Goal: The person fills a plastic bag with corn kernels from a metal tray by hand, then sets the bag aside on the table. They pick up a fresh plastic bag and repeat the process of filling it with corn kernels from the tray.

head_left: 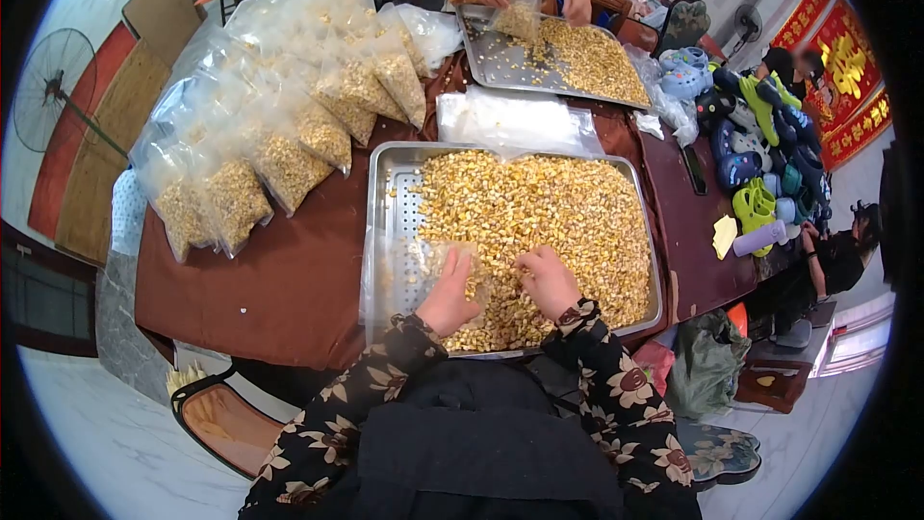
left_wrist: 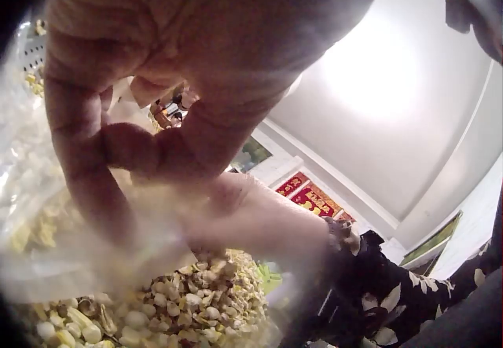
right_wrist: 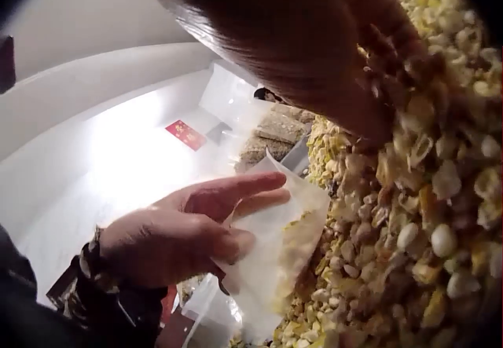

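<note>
A large metal tray (head_left: 657,274), its bare part perforated, holds a heap of small dried yellow, white and brownish pieces (head_left: 539,202). My left hand (head_left: 450,297), at the tray's left side, holds a clear plastic bag (right_wrist: 287,230) by its mouth, thumb on one side and fingers on the other. Some of the pieces show inside the bag. Just right of it, my right hand (head_left: 549,281) is down at the heap. In the right wrist view the fingers of the right hand (right_wrist: 377,73) are partly buried among the pieces, so their grip is hidden.
Many filled clear bags (head_left: 289,135) stand on the brown-covered table (head_left: 289,299) at left. Flat empty bags (head_left: 510,122) lie behind my tray. Across the table a person fills a bag over a second tray (head_left: 491,63). Clogs (head_left: 756,202) and a purple bottle (head_left: 760,238) are at right.
</note>
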`<action>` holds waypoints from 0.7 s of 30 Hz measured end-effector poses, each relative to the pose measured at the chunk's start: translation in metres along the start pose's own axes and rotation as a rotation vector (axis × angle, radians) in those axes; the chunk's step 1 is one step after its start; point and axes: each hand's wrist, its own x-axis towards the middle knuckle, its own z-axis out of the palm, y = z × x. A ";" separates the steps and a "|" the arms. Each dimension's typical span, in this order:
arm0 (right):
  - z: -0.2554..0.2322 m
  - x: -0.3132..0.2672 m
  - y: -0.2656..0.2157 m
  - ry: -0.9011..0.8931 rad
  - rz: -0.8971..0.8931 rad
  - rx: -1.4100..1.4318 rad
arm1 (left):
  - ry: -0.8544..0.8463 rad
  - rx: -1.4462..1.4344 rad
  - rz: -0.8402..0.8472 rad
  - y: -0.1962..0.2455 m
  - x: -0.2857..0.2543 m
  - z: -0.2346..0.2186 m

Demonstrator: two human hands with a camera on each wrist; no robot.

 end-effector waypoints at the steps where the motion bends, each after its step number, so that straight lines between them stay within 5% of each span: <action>1: -0.001 0.002 0.004 0.030 0.037 0.073 | -0.004 -0.006 -0.006 0.001 0.000 0.000; 4: 0.001 0.007 0.013 0.145 0.024 0.242 | -0.022 -0.027 -0.028 0.004 0.000 0.000; 7: -0.014 0.013 -0.009 -0.005 0.131 0.403 | -0.018 0.009 -0.014 0.003 0.001 0.002; 12: -0.012 0.018 -0.042 -0.043 0.036 0.471 | -0.031 -0.003 -0.027 0.002 0.001 0.001; 15: -0.026 0.017 -0.064 -0.266 0.076 0.610 | -0.056 -0.026 -0.048 0.010 0.001 -0.006; 18: -0.044 0.014 -0.073 -0.306 0.066 0.604 | -0.058 -0.038 -0.052 0.006 0.002 -0.003; 21: -0.034 0.009 -0.038 -0.142 -0.131 0.470 | -0.025 -0.034 -0.013 -0.001 0.000 -0.001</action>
